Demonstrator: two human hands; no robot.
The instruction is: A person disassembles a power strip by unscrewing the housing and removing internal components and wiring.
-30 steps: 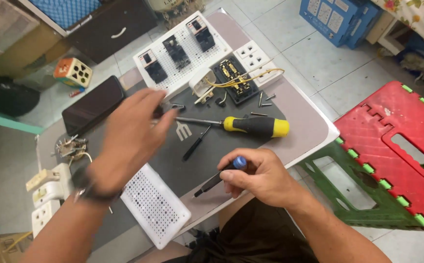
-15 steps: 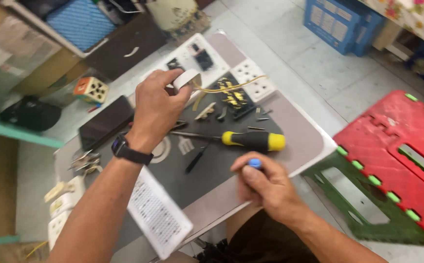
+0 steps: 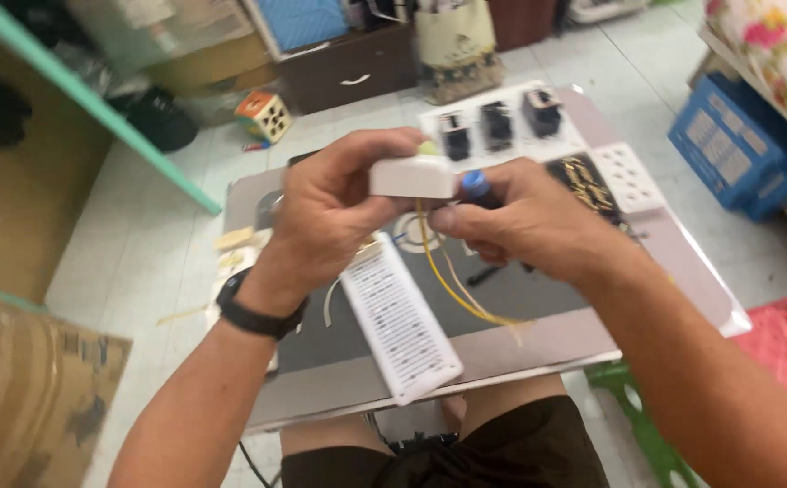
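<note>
Tiled floor [image 3: 339, 136] surrounds a low tabletop [image 3: 538, 348]. Head view: left hand [image 3: 330, 212] grips a small white socket block [image 3: 411, 176], raised above the tabletop's middle; yellow wires [image 3: 452, 285] trail from it. Right hand [image 3: 529, 221] is clenched around a blue-capped screwdriver [image 3: 475, 183], touching the block. White perforated cover [image 3: 398, 316] lies toward the near edge. Socket plate [image 3: 502, 122] sits at the far edge.
</note>
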